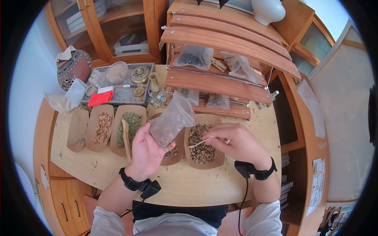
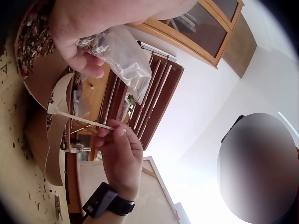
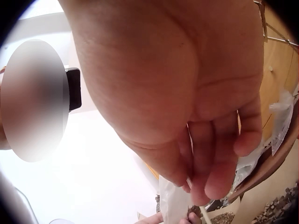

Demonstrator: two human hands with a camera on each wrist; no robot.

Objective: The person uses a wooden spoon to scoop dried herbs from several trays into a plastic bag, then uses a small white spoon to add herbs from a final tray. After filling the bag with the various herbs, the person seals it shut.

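Note:
My left hand [image 1: 143,153] holds a translucent plastic bag [image 1: 175,116] between thumb and fingers, with some small brown bits low inside it. The bag's mouth points up and away to the right. Thumb and fingertips of my right hand [image 1: 242,141] pinch a thin pale spoon [image 2: 86,120] by its handle. The spoon's tip hangs over the dried, mixed brown pieces [image 1: 202,155] in the rightmost paper tray [image 1: 204,118]. In the right wrist view, my palm hides most of the spoon.
Paper trays of dried herbs [image 1: 134,122] and wood-coloured chips [image 1: 103,128] stand to the left, a curved wooden strip [image 1: 126,135] leaning in one. Behind rises a slatted wooden rack [image 1: 220,84] with filled bags [image 1: 193,57]. A grey tray [image 1: 118,94] holds small vessels and a red packet [image 1: 100,98].

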